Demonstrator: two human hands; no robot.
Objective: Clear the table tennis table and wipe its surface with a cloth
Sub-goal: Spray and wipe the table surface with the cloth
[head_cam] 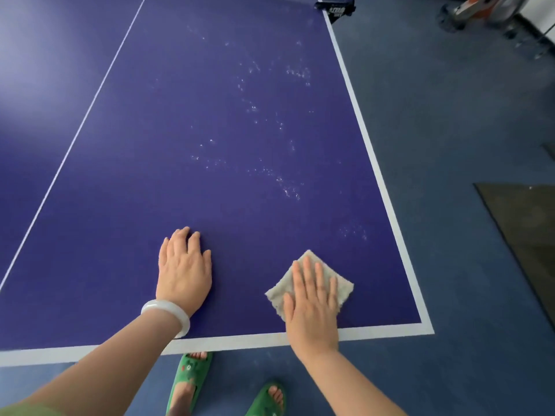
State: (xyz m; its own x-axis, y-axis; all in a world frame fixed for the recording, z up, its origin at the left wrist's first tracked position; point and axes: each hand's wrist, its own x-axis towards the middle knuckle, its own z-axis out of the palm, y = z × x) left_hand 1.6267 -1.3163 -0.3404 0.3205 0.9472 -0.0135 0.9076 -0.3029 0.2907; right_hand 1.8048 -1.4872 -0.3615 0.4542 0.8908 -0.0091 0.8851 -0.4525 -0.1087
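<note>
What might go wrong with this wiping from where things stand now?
The cloth is small and sits near the table's corner, while the white specks spread far up the surface, so patches could be missed. The right hand only presses flat on the cloth, so it might slip out. The left hand rests bare on the table and may leave smudges.

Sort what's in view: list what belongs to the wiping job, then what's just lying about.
Job: cloth under right hand; table; white specks; left hand flat on the table.

Lying about: dark mat; orange machine; green slippers.
</note>
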